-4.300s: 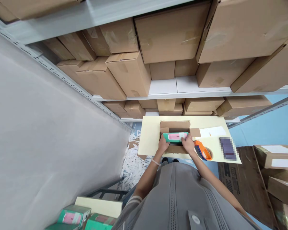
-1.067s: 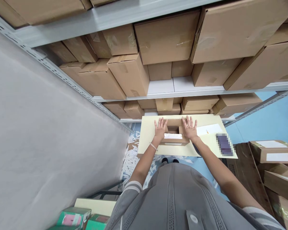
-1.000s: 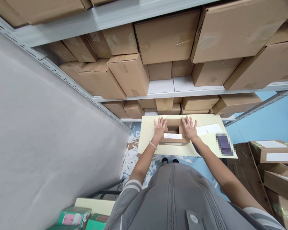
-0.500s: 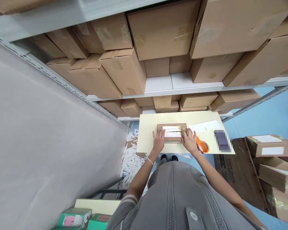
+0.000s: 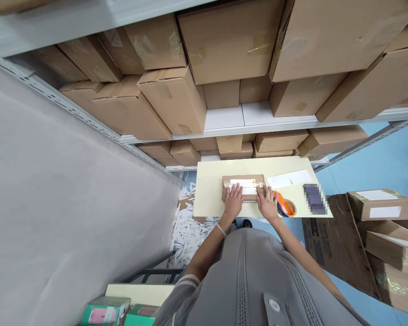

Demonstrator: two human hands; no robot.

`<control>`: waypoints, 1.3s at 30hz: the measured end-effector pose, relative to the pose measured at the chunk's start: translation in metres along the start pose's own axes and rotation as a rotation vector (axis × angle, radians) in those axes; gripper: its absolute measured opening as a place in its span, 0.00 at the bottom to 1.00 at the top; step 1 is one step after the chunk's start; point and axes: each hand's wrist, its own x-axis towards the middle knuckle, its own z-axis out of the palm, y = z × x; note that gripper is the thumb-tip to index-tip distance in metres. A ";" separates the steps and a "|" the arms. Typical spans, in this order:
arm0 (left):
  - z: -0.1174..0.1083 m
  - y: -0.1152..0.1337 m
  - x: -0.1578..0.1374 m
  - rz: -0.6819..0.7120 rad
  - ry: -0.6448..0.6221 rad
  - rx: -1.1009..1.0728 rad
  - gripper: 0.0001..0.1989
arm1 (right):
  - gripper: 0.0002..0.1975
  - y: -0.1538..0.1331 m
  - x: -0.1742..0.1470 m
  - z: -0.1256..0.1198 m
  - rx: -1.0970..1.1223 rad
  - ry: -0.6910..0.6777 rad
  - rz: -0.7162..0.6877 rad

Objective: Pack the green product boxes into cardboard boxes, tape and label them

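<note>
Our left hand and right hand lie spread on the carton; swinging outward, the right could nudge the tape dispenser off the near edge of the tabletop.

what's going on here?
A person has both hands on a small cardboard box on a cream table. The left hand and right hand rest on its top, fingers spread. The box is closed, with clear tape across it. An orange tape dispenser sits by the right hand.
</note>
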 end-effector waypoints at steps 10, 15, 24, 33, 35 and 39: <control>-0.001 0.002 0.006 -0.057 -0.048 -0.021 0.26 | 0.28 0.002 -0.006 0.001 -0.074 0.054 0.108; 0.000 0.002 0.005 -0.057 -0.032 -0.029 0.26 | 0.30 -0.007 -0.005 0.004 -0.051 -0.002 0.134; 0.002 0.001 0.005 -0.047 -0.034 -0.021 0.26 | 0.29 -0.011 0.006 -0.005 -0.071 -0.074 0.144; 0.003 0.000 0.006 -0.046 -0.040 -0.042 0.26 | 0.22 0.072 -0.021 -0.001 0.256 0.060 0.254; 0.003 0.000 0.006 -0.047 -0.036 -0.040 0.26 | 0.22 0.090 -0.031 0.007 0.257 -0.001 0.347; 0.003 0.002 0.007 -0.049 -0.033 -0.025 0.26 | 0.22 0.107 -0.043 0.026 0.241 -0.228 0.468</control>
